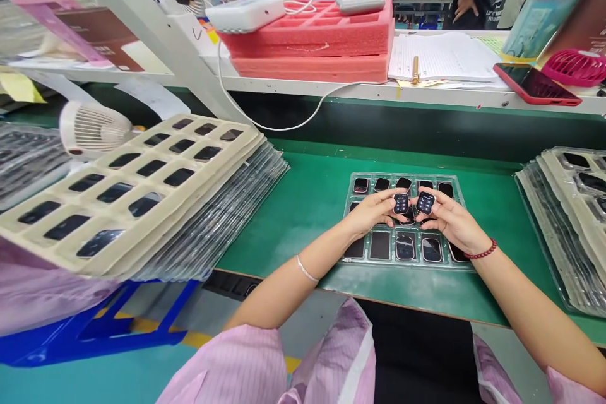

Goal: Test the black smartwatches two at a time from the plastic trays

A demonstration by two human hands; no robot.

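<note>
My left hand (372,213) pinches a small square smartwatch body (401,204) with a lit screen. Close beside it, my right hand (449,219) grips a second lit smartwatch body (425,203); a narrow gap separates the two. Both are held above a clear plastic tray (398,260) lying on the green mat. Dark-screened watch bodies sit in its pockets, such as one watch (405,247) in the front row. My hands cover part of the tray's middle row.
To the left, a tall stack of trays (255,132) leans at a slant, its top tray filled with dark watches. Another tray stack (544,202) stands right. On the shelf above are red foam (307,69), a notebook (440,57) and a phone (537,83). A white cable (284,129) droops below.
</note>
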